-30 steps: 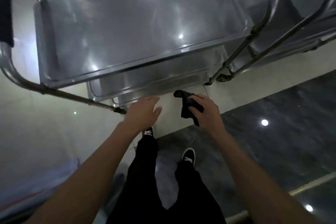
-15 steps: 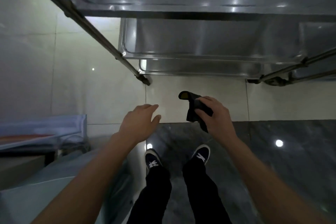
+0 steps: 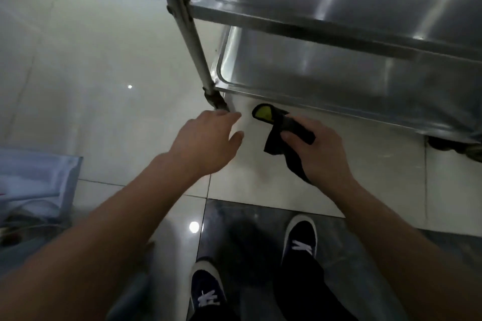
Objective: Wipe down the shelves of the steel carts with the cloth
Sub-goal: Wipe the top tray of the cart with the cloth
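The right hand (image 3: pixel 320 148) holds the dark cloth (image 3: pixel 283 129) tight in its curled fingers, just below the steel cart (image 3: pixel 326 70) shelf, while the left hand (image 3: pixel 206 141) hangs loose beside it, holding nothing.

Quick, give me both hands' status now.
Left hand: open, fingers relaxed, holding nothing, close to the cart leg.
Right hand: grips the dark cloth, off the shelf.
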